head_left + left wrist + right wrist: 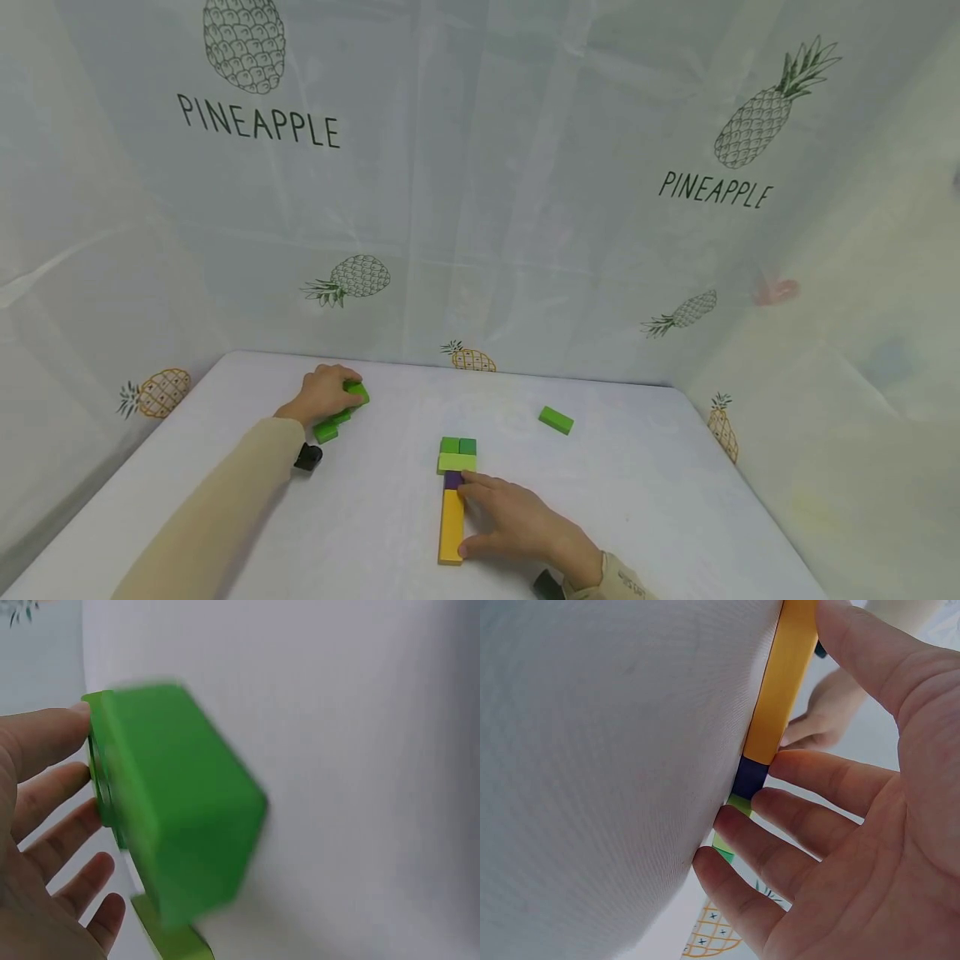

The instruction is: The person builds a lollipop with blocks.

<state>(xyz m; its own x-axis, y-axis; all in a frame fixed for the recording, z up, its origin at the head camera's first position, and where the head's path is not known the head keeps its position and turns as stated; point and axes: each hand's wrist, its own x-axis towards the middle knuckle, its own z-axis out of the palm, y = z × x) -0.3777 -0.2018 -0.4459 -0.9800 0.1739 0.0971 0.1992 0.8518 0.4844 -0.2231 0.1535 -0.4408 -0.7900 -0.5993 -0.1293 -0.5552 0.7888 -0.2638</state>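
Note:
In the head view, a row of wooden-looking blocks lies on the table: a long yellow block (452, 529), a dark purple block (453, 480), a lime block (457, 463) and two small green blocks (450, 445) at the far end. My right hand (525, 521) rests beside the row, fingers extended. Its thumb touches the yellow block's side and its fingertips (784, 763) meet the purple block. Far left, my left hand (322, 393) pinches a green block (357, 392) between thumb and fingers. A blurred green block (187, 787) looms large in the left wrist view.
More green blocks (326, 431) lie close under the left hand. A single green block (556, 420) lies apart on the right of the white table (637, 483). A curtain printed with pineapples (525, 208) hangs behind and at both sides.

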